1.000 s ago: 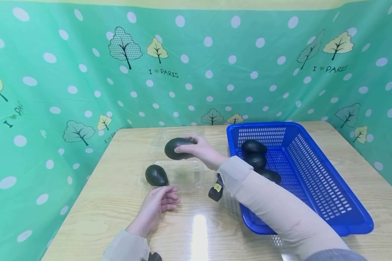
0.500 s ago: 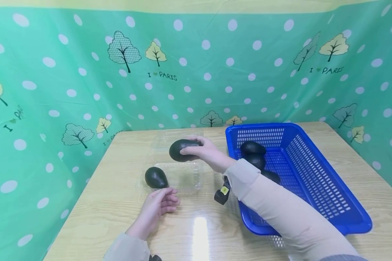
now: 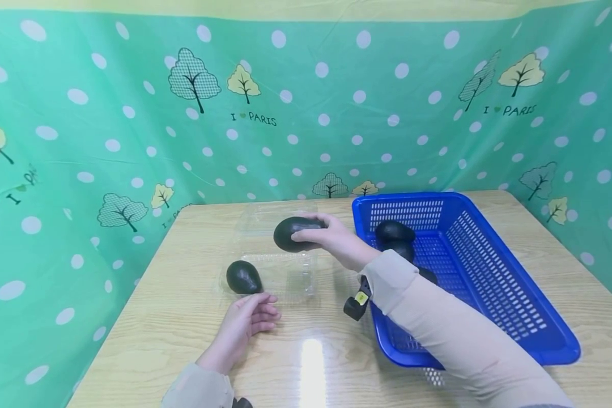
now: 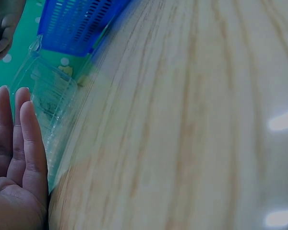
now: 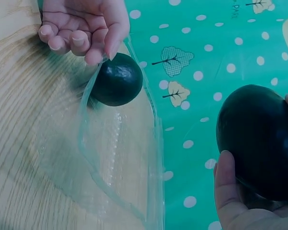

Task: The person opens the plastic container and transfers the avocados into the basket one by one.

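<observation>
- Overall status: I judge the work to be partway through, with avocados divided among the tray, my right hand [image 3: 336, 241] and the basket.
- Tray: The clear plastic tray [image 3: 285, 275] rests on the desk [image 3: 183, 255], its clear lid [image 3: 257, 218] laid back behind it. One placed avocado [image 3: 243, 277] occupies the left end; I see no fruit in the right end.
- Right hand: It clamps the held avocado [image 3: 285, 234] between thumb and fingers. In the head view, this fruit is raised above the area where tray and lid meet.
- Left hand: My left hand [image 3: 245, 320] holds nothing. Its fingers are loosely extended near the tray's front edge. I cannot tell whether the fingertips touch the placed avocado.
- Spacing: The two hands are apart from each other.
- Basket: The blue basket [image 3: 494, 272] stands to the right of the tray. Three basket avocados [image 3: 394, 230] show near its left wall. My right sleeve [image 3: 449, 323] covers part of the interior, so the full count is unconfirmed.
- Done: One avocado is seated in the tray.
- Outstanding: The held avocado is not set down, and the lid is not over the tray.
</observation>
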A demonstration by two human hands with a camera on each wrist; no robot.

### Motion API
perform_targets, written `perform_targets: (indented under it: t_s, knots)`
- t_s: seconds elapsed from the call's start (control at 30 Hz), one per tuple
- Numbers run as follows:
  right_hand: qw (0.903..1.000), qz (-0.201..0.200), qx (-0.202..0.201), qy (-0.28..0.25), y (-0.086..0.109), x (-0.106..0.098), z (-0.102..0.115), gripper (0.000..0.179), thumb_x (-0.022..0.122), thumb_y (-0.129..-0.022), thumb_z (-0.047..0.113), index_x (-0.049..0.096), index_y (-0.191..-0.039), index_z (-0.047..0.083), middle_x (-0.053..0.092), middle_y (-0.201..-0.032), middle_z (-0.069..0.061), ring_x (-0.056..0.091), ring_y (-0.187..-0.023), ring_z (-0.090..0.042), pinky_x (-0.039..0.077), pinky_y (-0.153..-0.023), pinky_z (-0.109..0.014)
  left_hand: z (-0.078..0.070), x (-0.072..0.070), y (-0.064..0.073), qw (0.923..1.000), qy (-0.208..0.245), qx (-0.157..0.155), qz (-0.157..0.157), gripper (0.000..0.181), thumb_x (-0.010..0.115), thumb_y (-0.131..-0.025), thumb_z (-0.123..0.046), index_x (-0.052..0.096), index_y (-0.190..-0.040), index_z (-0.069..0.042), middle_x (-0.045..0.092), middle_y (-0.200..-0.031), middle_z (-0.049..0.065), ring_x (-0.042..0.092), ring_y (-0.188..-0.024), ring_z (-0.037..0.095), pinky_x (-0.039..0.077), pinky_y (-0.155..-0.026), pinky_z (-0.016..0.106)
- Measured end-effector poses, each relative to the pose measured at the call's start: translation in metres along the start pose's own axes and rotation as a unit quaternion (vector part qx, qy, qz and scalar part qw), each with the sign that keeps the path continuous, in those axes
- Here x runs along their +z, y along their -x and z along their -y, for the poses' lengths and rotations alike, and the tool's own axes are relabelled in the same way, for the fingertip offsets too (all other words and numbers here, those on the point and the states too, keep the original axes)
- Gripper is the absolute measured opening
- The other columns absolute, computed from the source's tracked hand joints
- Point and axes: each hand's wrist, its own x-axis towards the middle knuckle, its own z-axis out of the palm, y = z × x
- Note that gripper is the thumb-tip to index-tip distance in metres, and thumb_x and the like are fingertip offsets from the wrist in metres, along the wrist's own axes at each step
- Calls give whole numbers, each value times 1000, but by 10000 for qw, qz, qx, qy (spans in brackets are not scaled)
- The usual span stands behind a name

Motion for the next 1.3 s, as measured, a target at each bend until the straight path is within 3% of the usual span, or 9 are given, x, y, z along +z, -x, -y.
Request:
perform_targets:
  t_s: [0.27, 0.5, 0.87, 1.3]
  knots:
    - [10000, 0, 42, 19, 6, -10, 1, 63, 72, -85, 16, 44, -140, 7, 59, -132, -17, 66, -110, -22, 40, -113, -40, 0, -1, 0, 10000, -33, -29, 65, 28, 55, -99, -24, 68, -106, -1, 70, -79, -2, 70, -78, 14, 60, -71, 27]
    - [9998, -108, -171, 54, 10, -18, 2, 54, 72, -85, 14, 50, -135, 6, 62, -129, -16, 67, -106, -19, 46, -107, -37, 0, -1, 0, 9999, -87, -40, 34, 30, 55, -99, -25, 67, -108, 0, 70, -78, -2, 70, -78, 14, 60, -71, 26]
    - [9958, 72, -707, -580, 18, -32, 8, 51, 64, -90, 5, 49, -138, -2, 56, -135, -20, 67, -106, -16, 55, -97, -30, -1, 0, 1, 10000, -69, -35, 9, 26, 55, -99, -24, 69, -104, -3, 70, -78, -2, 70, -78, 14, 60, -71, 27]
    - [9985, -203, -381, -342, 29, -53, 11, 55, 63, -91, 9, 42, -140, -1, 50, -140, -18, 64, -111, -18, 53, -101, -31, -1, 0, 1, 10000, -55, -64, 10, 27, 55, -99, -23, 68, -106, -1, 70, -78, -2, 70, -78, 14, 60, -71, 26]
